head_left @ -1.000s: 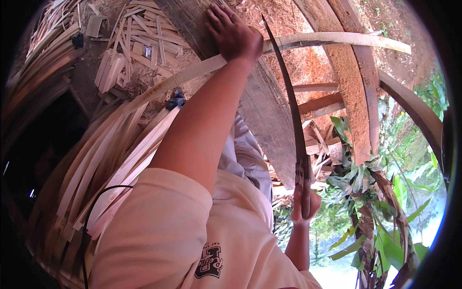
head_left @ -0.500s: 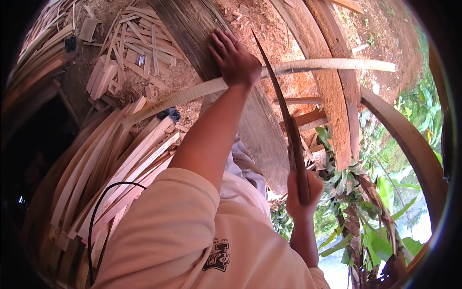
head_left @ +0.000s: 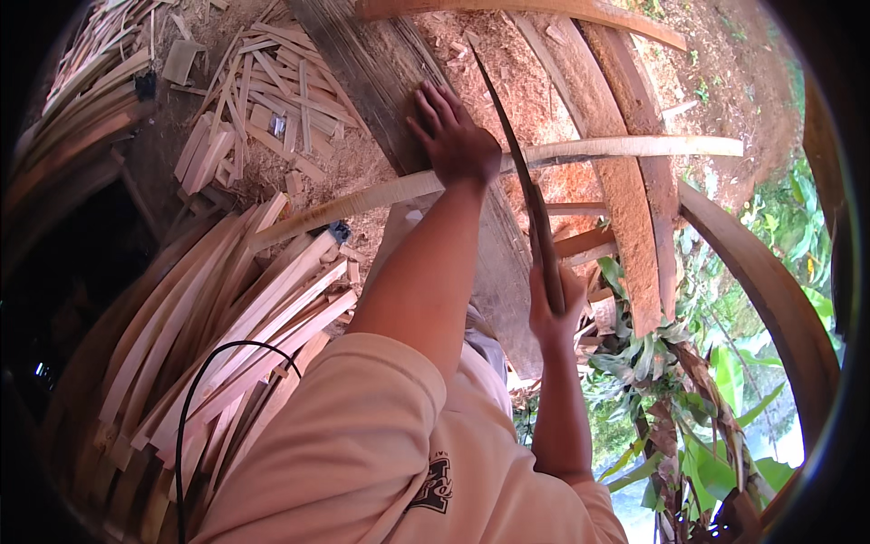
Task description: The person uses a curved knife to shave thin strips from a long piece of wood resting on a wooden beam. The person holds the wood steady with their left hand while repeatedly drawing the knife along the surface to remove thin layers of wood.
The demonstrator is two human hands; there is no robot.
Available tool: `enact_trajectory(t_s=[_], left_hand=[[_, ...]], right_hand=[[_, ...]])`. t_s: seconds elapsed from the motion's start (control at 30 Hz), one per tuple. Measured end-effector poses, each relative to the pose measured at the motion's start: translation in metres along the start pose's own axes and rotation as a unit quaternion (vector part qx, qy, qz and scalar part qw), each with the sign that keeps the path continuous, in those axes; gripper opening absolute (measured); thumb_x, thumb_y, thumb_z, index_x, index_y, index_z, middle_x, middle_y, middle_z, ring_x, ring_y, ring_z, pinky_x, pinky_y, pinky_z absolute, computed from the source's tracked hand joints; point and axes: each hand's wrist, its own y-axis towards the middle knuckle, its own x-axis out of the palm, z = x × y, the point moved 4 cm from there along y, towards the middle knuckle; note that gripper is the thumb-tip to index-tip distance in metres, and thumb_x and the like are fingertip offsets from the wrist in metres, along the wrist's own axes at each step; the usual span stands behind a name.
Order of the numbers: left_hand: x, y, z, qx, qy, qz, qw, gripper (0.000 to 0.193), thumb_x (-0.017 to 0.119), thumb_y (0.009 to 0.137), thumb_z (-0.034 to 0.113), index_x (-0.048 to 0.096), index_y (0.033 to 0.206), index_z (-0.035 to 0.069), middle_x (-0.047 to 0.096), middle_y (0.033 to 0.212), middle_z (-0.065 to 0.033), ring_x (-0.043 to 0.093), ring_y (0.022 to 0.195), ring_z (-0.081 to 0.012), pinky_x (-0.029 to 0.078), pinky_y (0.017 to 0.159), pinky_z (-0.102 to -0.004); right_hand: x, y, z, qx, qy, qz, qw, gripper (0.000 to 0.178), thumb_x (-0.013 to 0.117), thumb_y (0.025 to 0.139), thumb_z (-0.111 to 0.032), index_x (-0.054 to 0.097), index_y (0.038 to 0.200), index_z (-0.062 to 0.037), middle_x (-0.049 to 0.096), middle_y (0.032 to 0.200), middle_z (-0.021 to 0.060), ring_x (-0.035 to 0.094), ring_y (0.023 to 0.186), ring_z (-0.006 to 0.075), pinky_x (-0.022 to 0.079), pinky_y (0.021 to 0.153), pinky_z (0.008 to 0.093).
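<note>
A long, narrow strip of pale wood (head_left: pixel 652 147) lies crosswise over a weathered plank (head_left: pixel 489 263). My left hand (head_left: pixel 464 140) bears down where the strip crosses the plank, its fingers stretched forward over the wood and its palm hidden underneath. Just to its right, a handsaw (head_left: pixel 518 161) stands with its blade edge-on to me, crossing the strip close to my left wrist. My right hand (head_left: pixel 553 299) is wrapped round the saw's handle, lower down beside the plank. Whether the teeth have cut into the strip cannot be made out.
Stacked curved wooden strips (head_left: pixel 227 335) fill the left side, with a black cable (head_left: pixel 195 385) over them. A heap of offcuts (head_left: pixel 281 100) lies on sawdust beyond. Thick curved boards (head_left: pixel 625 181) lie at the right, near green plants (head_left: pixel 716 444).
My right hand has pushed forward with the saw, away from my body. The plank, strip and left hand sit slightly lower in view, and another curved board shows at the top.
</note>
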Motion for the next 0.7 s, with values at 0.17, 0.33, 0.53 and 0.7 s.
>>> enact_trajectory(t_s=[0.17, 0.33, 0.53, 0.7], left_hand=[[0.002, 0.002, -0.005, 0.003, -0.015, 0.021, 1.000, 0.087, 0.051, 0.092, 0.029, 0.025, 0.166, -0.008, 0.018, 0.177, -0.0274, 0.015, 0.165, -0.0427, 0.014, 0.132, -0.0640], [0.003, 0.003, -0.003, 0.015, 0.022, 0.015, 1.000, 0.090, 0.052, 0.092, 0.033, 0.023, 0.166, -0.009, 0.015, 0.177, -0.0293, 0.015, 0.165, -0.0424, 0.014, 0.132, -0.0622], [-0.007, 0.002, 0.002, 0.017, 0.044, -0.001, 0.999, 0.091, 0.055, 0.090, 0.036, 0.028, 0.163, -0.011, 0.021, 0.175, -0.0303, 0.019, 0.164, -0.0438, 0.019, 0.131, -0.0617], [-0.016, 0.010, 0.008, 0.029, 0.044, -0.003, 0.999, 0.091, 0.056, 0.090, 0.039, 0.030, 0.163, -0.009, 0.021, 0.175, -0.0302, 0.020, 0.164, -0.0433, 0.019, 0.131, -0.0600]], right_hand=[[-0.074, -0.154, -0.020, 0.035, -0.102, 0.008, 0.994, 0.033, 0.071, 0.095, -0.012, 0.052, 0.070, -0.0010, 0.047, 0.056, 0.0062, 0.043, 0.048, 0.0142, 0.031, 0.049, 0.0377], [-0.091, -0.159, -0.077, 0.019, -0.127, -0.023, 0.991, 0.029, 0.068, 0.091, -0.006, 0.051, 0.068, -0.0009, 0.045, 0.056, 0.0076, 0.045, 0.046, 0.0195, 0.033, 0.049, 0.0385], [-0.025, -0.044, -0.043, 0.015, -0.063, -0.007, 0.998, 0.029, 0.071, 0.094, -0.010, 0.055, 0.071, -0.0014, 0.046, 0.056, 0.0076, 0.042, 0.051, 0.0126, 0.034, 0.049, 0.0366], [0.035, 0.053, -0.021, -0.054, 0.000, 0.013, 0.998, 0.021, 0.069, 0.095, -0.010, 0.059, 0.079, 0.0002, 0.051, 0.060, 0.0157, 0.050, 0.051, 0.0221, 0.042, 0.052, 0.0400]])
